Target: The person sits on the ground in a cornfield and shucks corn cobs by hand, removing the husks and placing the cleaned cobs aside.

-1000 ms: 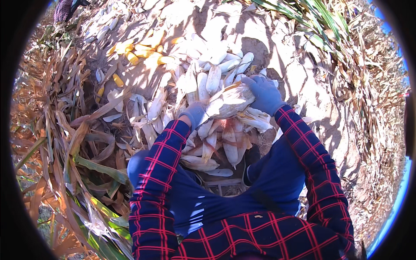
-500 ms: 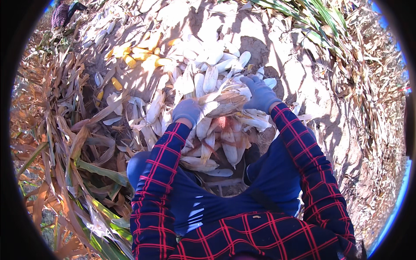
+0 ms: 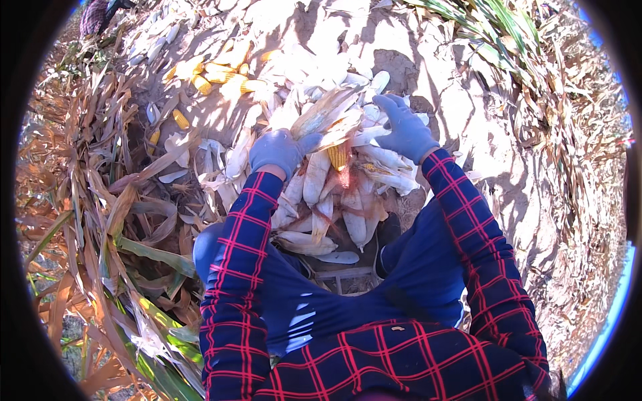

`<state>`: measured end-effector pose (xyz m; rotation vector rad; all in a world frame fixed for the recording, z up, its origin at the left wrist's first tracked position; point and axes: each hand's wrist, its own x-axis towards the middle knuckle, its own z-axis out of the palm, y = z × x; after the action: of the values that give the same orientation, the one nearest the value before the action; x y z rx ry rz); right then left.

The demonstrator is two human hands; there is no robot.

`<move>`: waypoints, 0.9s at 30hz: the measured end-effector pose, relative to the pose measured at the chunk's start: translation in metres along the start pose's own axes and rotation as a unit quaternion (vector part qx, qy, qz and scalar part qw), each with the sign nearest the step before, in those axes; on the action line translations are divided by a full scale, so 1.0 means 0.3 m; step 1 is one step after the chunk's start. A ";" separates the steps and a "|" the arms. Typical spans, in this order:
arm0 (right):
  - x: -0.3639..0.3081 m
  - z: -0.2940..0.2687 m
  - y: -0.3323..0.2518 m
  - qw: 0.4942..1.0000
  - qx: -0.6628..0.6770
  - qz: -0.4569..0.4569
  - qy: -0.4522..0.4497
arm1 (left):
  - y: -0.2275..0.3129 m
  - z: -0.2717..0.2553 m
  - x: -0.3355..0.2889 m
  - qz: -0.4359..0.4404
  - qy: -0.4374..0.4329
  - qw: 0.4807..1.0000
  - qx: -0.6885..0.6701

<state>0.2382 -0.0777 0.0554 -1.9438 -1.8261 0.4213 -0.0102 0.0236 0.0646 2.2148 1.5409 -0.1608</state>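
My left hand (image 3: 277, 152), in a grey glove, is closed on a partly husked ear of corn (image 3: 339, 156). Yellow kernels show at its near end, while dry pale husk leaves (image 3: 324, 117) spread up and away from it. To the right of that ear, my gloved right hand (image 3: 405, 131) has its fingers apart and nothing visible in them. Beneath both hands lies a heap of unhusked corn ears (image 3: 315, 179), some with reddish silk near my feet.
Husked yellow ears (image 3: 217, 73) lie in a pile at the far left. Dry stalks and leaves (image 3: 100, 174) bank up along the left, with more stalks (image 3: 568, 134) on the right. Another person (image 3: 93, 18) is partly visible at the far upper left.
The husk around the ear has been pulled open, baring yellow kernels. My left hand has shifted slightly left and away from me; the right hand has come off the husk.
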 end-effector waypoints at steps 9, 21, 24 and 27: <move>0.049 0.012 -0.202 0.980 -0.149 -0.079 0.104 | 0.061 0.009 -0.001 0.151 0.023 0.970 -0.191; -0.563 -0.453 0.746 0.813 -0.403 0.416 -0.065 | -0.037 -0.031 -0.007 0.212 0.133 0.915 -0.317; -0.839 -0.519 0.784 0.779 -0.338 0.500 -0.168 | -0.047 -0.066 -0.037 0.225 0.136 0.904 -0.336; -0.794 -0.503 0.738 0.850 -0.127 0.507 -0.069 | -0.078 -0.065 -0.035 0.222 0.161 0.898 -0.343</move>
<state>0.4849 -0.3378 0.0544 -3.0316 -0.7634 0.6553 -0.0386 0.0292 0.0791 1.9716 0.9568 0.8005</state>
